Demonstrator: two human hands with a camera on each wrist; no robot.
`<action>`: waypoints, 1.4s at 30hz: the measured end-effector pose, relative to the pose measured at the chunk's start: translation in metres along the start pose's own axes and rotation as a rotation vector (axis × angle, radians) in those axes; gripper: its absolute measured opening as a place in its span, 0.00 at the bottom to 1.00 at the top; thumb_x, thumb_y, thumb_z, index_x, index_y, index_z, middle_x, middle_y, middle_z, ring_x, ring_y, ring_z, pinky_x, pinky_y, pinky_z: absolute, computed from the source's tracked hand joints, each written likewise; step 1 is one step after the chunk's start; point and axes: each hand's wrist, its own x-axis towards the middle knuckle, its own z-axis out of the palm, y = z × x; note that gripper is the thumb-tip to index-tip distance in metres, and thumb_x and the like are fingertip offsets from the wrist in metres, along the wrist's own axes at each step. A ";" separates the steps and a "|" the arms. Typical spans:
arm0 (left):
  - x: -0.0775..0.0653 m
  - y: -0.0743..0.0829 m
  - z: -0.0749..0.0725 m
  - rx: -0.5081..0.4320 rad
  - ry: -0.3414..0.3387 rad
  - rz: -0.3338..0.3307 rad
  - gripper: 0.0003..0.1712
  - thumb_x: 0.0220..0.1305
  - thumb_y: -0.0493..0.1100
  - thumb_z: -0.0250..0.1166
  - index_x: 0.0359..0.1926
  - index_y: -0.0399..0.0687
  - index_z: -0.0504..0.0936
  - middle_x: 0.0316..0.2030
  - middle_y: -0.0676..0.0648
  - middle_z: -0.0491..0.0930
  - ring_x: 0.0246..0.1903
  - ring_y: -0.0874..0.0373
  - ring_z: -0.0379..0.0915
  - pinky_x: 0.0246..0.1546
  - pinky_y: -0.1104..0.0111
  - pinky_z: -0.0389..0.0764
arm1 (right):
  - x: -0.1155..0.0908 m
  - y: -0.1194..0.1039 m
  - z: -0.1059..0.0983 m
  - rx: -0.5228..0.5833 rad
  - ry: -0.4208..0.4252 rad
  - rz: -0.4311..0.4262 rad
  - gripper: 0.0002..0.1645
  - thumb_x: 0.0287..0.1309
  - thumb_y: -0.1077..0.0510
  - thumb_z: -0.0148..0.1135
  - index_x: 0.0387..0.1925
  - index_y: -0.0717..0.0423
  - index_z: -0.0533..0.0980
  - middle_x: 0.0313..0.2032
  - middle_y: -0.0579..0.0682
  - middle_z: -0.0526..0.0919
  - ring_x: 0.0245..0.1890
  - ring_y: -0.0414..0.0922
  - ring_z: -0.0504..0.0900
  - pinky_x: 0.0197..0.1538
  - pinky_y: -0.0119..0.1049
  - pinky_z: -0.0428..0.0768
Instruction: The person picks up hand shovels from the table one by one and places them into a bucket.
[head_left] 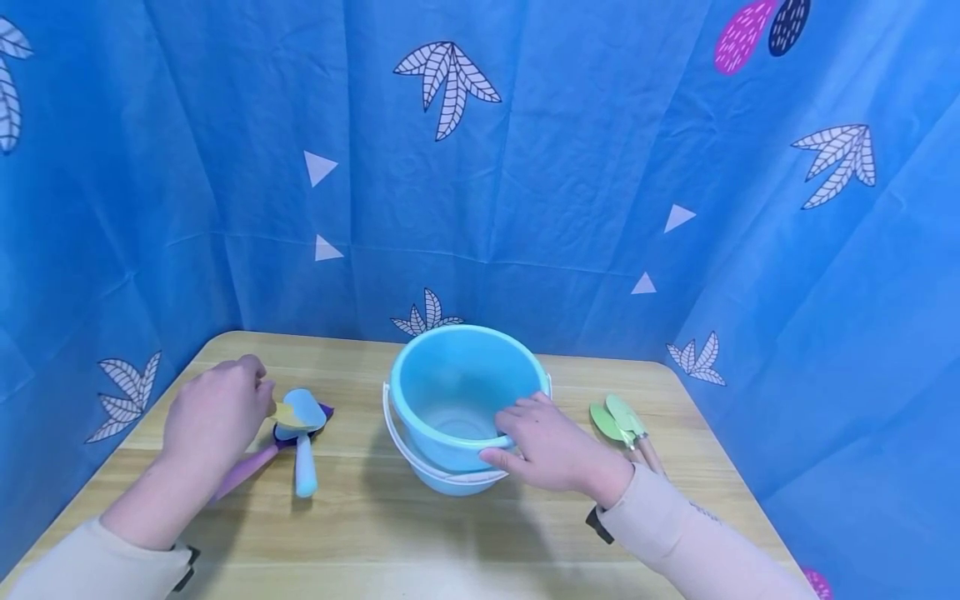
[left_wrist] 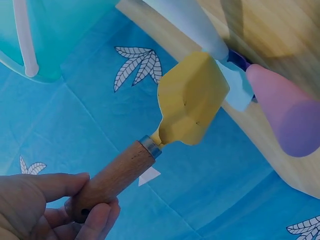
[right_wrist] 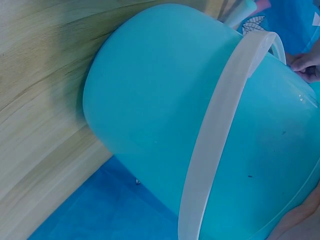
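Observation:
My left hand (head_left: 217,412) is raised at the left side of the table. It grips the wooden handle of a small yellow trowel (left_wrist: 192,100) near the handle's end, with the blade pointing away from the fingers. Below that blade in the head view lie a light blue scoop (head_left: 305,458) and a pink-handled scoop (head_left: 249,468) with a purple blade, overlapping each other. At the centre stands a blue bucket (head_left: 450,367), its mouth up and its inside bare. My right hand (head_left: 551,442) holds the bucket's near right rim, fingers inside and thumb outside. The bucket's white handle (right_wrist: 215,135) hangs down along its side.
Two green trowels (head_left: 609,422) with wooden handles lie right of the bucket, partly behind my right forearm. A blue patterned curtain (head_left: 487,192) surrounds the wooden table (head_left: 360,542) at the back and sides.

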 end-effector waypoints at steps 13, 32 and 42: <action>0.006 0.016 -0.007 -0.014 0.007 0.007 0.09 0.66 0.37 0.64 0.40 0.32 0.81 0.28 0.40 0.81 0.23 0.48 0.74 0.24 0.50 0.76 | -0.001 0.000 0.002 -0.013 0.016 -0.006 0.27 0.71 0.28 0.41 0.29 0.41 0.68 0.24 0.36 0.67 0.30 0.38 0.66 0.46 0.38 0.63; 0.016 0.038 -0.021 -0.088 0.000 0.000 0.11 0.68 0.39 0.63 0.44 0.33 0.81 0.23 0.49 0.82 0.21 0.52 0.70 0.17 0.65 0.66 | -0.002 0.000 0.004 -0.008 0.008 0.007 0.28 0.70 0.27 0.40 0.28 0.41 0.67 0.23 0.38 0.66 0.31 0.39 0.66 0.47 0.38 0.62; 0.023 0.048 -0.028 -0.115 0.056 0.024 0.09 0.68 0.40 0.64 0.41 0.36 0.82 0.25 0.47 0.83 0.21 0.52 0.71 0.18 0.64 0.65 | -0.001 -0.001 0.001 -0.008 0.012 0.005 0.28 0.70 0.27 0.40 0.28 0.41 0.68 0.23 0.37 0.67 0.31 0.39 0.66 0.47 0.38 0.63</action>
